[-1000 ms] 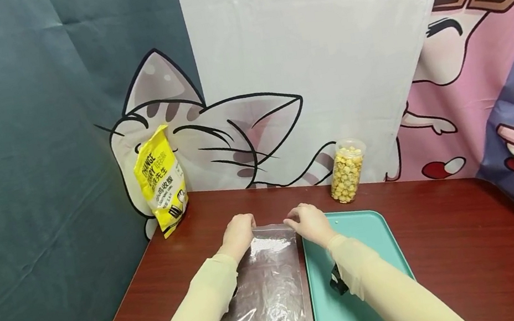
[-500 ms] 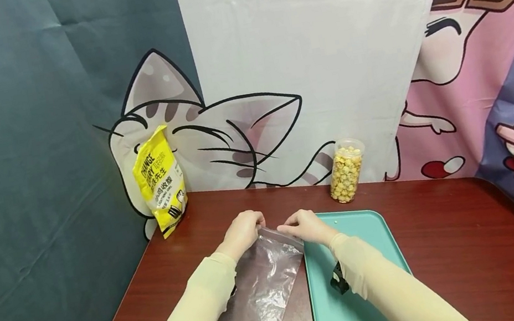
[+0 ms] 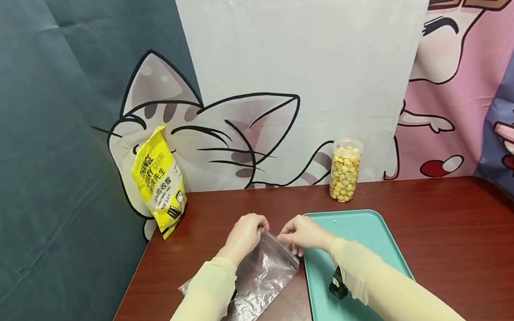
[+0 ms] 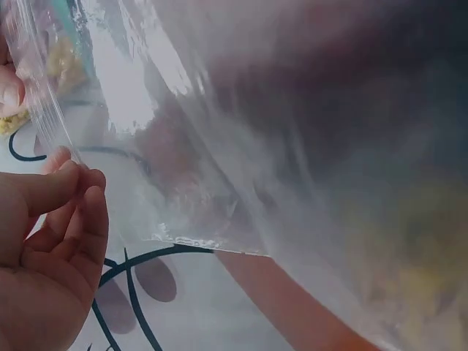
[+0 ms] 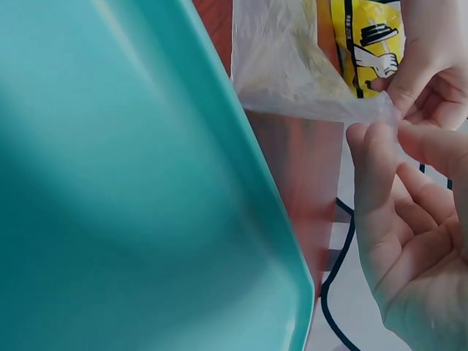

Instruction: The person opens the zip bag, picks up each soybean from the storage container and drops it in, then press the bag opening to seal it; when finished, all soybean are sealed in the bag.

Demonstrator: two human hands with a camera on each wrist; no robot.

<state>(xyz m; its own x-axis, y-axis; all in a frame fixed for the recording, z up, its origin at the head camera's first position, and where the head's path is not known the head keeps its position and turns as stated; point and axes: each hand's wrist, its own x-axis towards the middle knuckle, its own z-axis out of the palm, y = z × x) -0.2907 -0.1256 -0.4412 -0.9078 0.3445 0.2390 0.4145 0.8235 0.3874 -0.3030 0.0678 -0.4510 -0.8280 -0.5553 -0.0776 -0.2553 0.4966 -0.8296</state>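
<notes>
Transparent plastic makes the bag [image 3: 266, 280], which is held slantwise over the red-brown surface [image 3: 453, 253], to the left of the turquoise tray [image 3: 363, 228]. The left hand [image 3: 242, 235] pinches the bag's upper edge between thumb and fingers. The right hand [image 3: 305, 233] also pinches this edge, its thumb against the fingers, near the tray's far left corner. Behind the tray stands a tub [image 3: 345, 173] of yellow pieces; farther left, a yellow packet [image 3: 160, 184] stands before the printed cloth [image 3: 244, 44].

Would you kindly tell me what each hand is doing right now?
Left hand: holding the clear plastic bag, pinched at its edge.
Right hand: pinching the same edge between thumb and fingertips.
</notes>
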